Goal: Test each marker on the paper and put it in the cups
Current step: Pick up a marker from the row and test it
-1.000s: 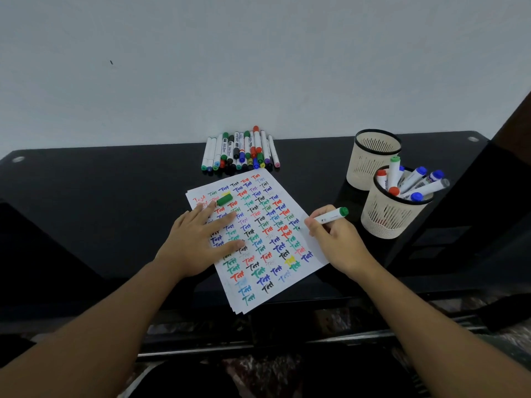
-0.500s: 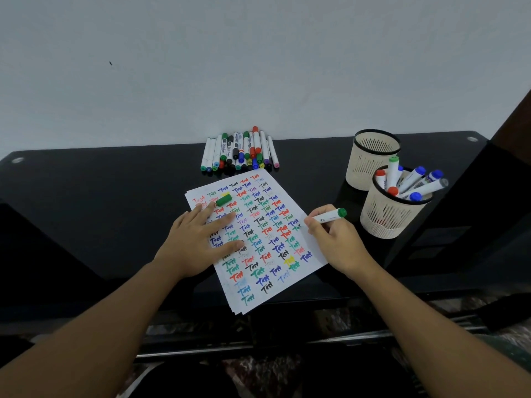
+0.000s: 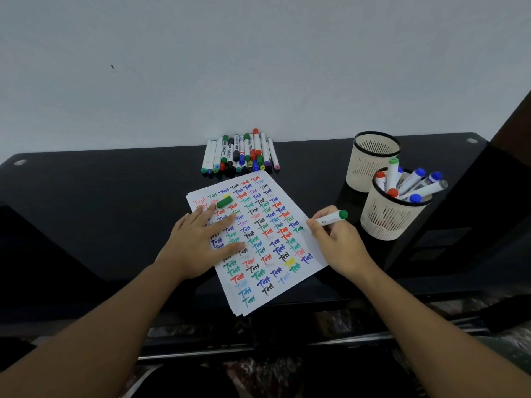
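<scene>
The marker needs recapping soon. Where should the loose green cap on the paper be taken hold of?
Pinch the green cap across its long sides, coming from above. It lies flat on the paper just beyond the left hand fingertips, nothing crowding it.

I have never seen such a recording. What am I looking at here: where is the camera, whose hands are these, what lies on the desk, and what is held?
There is no machine here. A person wears a camera on the head, so you look forward and down at their own two bare hands.

On the black desk lies a paper covered with coloured test words. The left hand rests flat on it, fingers straight. Beside its fingertips lies a green cap.

The right hand holds a green marker in its grip at the paper's right edge.

At the wall lies a row of markers. On the right stand two cups: the near cup holds markers; the far cup shows none.
</scene>
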`<state>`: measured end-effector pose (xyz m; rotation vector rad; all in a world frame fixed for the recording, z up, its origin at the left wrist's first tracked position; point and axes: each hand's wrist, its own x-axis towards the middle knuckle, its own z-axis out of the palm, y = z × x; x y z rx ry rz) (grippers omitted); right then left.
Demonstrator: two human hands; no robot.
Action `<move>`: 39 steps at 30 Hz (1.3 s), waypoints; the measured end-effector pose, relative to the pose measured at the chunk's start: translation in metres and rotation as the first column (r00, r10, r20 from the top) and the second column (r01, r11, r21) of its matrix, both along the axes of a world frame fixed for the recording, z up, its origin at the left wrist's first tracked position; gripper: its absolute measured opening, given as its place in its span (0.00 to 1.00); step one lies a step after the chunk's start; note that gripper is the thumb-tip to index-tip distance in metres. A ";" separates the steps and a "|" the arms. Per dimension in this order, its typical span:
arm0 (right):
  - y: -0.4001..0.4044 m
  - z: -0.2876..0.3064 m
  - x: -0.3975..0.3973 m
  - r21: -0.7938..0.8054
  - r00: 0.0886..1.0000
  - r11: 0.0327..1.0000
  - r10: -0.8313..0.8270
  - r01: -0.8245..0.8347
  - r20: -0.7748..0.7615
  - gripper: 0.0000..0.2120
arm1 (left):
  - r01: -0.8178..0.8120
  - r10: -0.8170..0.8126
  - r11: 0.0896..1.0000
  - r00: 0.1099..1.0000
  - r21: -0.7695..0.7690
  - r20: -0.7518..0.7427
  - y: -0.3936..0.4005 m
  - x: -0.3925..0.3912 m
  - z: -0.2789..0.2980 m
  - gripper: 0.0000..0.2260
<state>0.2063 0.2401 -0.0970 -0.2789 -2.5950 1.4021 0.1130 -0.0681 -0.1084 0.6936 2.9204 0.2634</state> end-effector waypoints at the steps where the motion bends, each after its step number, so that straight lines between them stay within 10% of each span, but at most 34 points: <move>1: 0.000 0.001 0.001 -0.006 1.000 1.000 -0.007 0.007 0.001 0.08 | -0.001 0.001 1.000 1.000 -0.002 0.001 0.000 0.000 0.000 0.40; 14: -0.001 0.004 0.002 -0.161 0.994 0.987 -0.022 0.005 -0.105 0.03 | -0.004 0.003 0.998 1.000 0.057 0.016 0.001 0.001 0.003 0.40; 22: -0.001 0.015 -0.007 -0.108 0.983 0.982 0.165 -0.157 0.076 0.30 | -0.216 0.193 0.819 0.976 0.531 0.099 0.004 -0.007 0.016 0.23; 26: -0.011 0.028 -0.022 -0.162 0.989 0.977 0.146 -0.140 0.024 0.21 | -0.315 0.345 0.760 0.937 0.568 0.057 0.019 -0.025 0.022 0.23; 32: -0.027 0.035 -0.051 -0.012 0.975 0.977 0.211 -0.211 0.063 0.27 | -0.388 0.419 0.839 0.908 0.383 0.002 0.039 -0.037 0.009 0.23; 39: -0.033 0.032 -0.074 0.469 0.970 0.849 0.214 -0.244 0.117 0.16 | -0.275 0.367 0.773 0.929 0.572 -0.050 0.035 -0.036 -0.002 0.10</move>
